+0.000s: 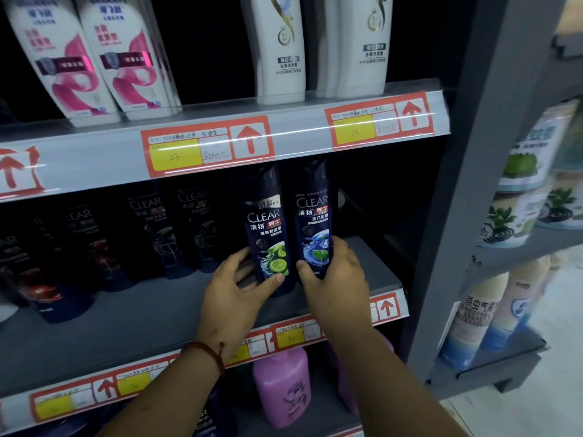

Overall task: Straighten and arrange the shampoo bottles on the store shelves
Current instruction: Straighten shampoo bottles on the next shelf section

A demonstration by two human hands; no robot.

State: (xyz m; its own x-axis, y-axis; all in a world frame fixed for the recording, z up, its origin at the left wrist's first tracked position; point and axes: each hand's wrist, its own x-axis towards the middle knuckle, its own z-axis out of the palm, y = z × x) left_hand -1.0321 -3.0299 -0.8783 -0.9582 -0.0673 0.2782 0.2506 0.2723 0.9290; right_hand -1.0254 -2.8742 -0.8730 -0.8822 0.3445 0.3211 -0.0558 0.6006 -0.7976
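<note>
Two dark blue CLEAR shampoo bottles stand upright side by side on the middle shelf [132, 316]. My left hand [235, 285] grips the base of the left bottle [266, 225], the one with green limes on its label. My right hand [334, 272] grips the base of the right bottle [314, 222], whose label shows a blue splash. The two bottles touch each other. Further left, a row of darker CLEAR bottles [151, 228] stands deeper on the same shelf.
White and pink bottles [82, 58] and white bottles [280, 48] stand on the upper shelf. A pink bottle [284, 386] sits on the lower shelf. A grey upright post [448, 216] bounds the shelf on the right, with other products [520, 184] beyond it.
</note>
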